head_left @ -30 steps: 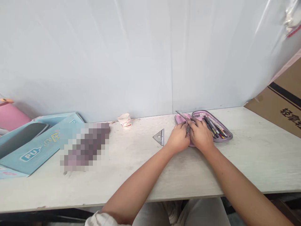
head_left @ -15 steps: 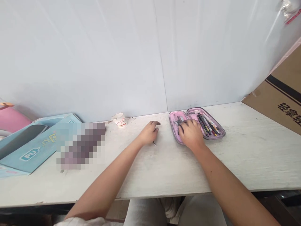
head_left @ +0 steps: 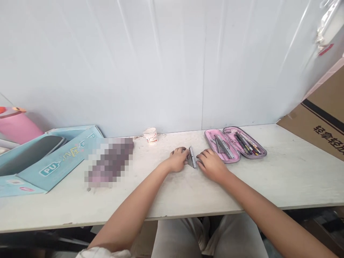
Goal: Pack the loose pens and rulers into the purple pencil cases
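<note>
My left hand [head_left: 178, 159] rests on the table with its fingers closed on the left side of a set square [head_left: 192, 158]. This small triangular ruler has a dark straight edge that faces my right hand. Close to that edge is my right hand [head_left: 211, 165], palm down with its fingers apart, holding nothing. A pink pencil case [head_left: 237, 156] lies unzipped and spread flat just beyond my right hand. Grey rulers [head_left: 225, 147] lie in its left half, and several pens [head_left: 244, 144] lie in the right half.
A paper cup [head_left: 150, 135] stands near the wall. Left of it lies a pixelated purple object [head_left: 111, 161], beside a blue carton [head_left: 61, 163] and a pink item [head_left: 20, 123]. A brown cardboard box [head_left: 319, 114] stands at the right end of the table [head_left: 172, 200].
My right hand has left the pencil case and come down beside my left hand. The set square now shows between them. The camera view has shifted left.
</note>
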